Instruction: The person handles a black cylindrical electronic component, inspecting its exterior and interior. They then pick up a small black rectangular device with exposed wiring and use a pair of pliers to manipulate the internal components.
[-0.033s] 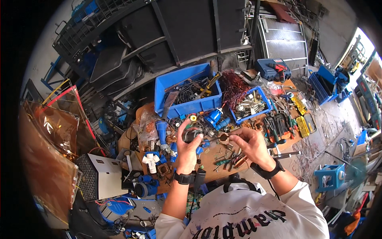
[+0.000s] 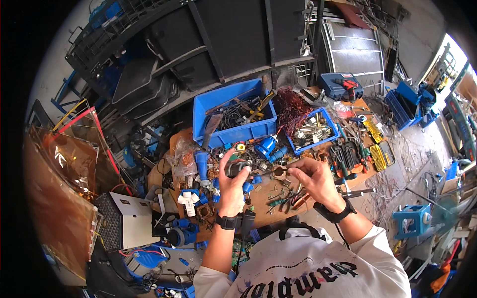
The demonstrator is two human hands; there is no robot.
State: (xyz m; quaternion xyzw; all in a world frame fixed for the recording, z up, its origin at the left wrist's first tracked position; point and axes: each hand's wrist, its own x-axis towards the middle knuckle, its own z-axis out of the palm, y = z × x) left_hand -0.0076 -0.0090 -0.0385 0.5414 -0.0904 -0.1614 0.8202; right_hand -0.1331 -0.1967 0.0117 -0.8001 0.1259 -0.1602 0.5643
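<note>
A dark, rounded part with a smooth-looking side (image 2: pixel 236 170) is held in the left hand (image 2: pixel 232 188), above the cluttered wooden tabletop (image 2: pixel 266 201) and in front of the large, rectangular blue plastic bin (image 2: pixel 243 136). It is gripped between the thumb and the curved fingers of that hand. At the right hand (image 2: pixel 319 185), the thumb and forefinger are brought close together near a thin, dark shaft (image 2: pixel 267 174) directed toward the rounded part; whether the shaft is pinched there cannot be told. A brown, ring-shaped piece (image 2: pixel 279 171) is seen just beside the right fingertips, with any contact left unclear.

The rounded part is judged to be stiff and light enough for one hand, though its side may prove slippery. It is best taken around its outer wall, with the thumb set opposite the fingers.
</note>
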